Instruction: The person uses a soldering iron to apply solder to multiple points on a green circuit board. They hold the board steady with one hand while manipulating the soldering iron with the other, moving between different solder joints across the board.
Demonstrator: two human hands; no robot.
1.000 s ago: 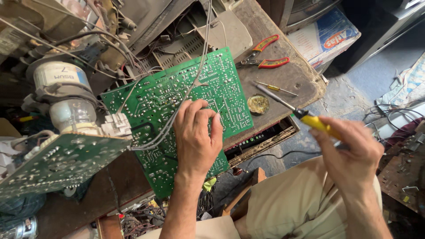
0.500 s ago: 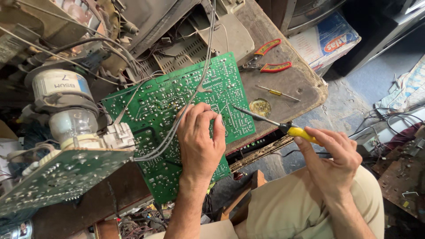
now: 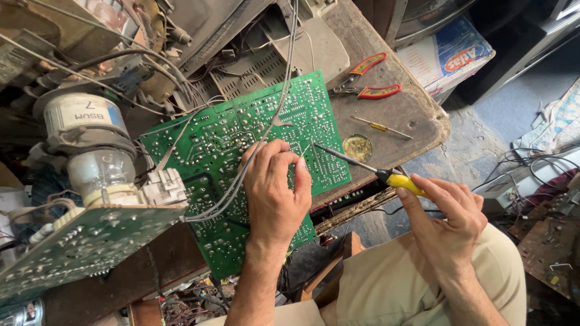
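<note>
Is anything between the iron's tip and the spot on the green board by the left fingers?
Nothing visible blocks it. The soldering iron in the right hand has its tip right at the green circuit board, beside the left hand. The grey cable runs clear, left of it.

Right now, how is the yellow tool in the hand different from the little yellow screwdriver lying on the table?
The soldering iron is longer and held in the right hand, its tip on the green circuit board. The small screwdriver is shorter and thinner, lying flat on the wooden table untouched, beside the red-handled pliers. Both have yellow handles and thin metal shafts.
</note>
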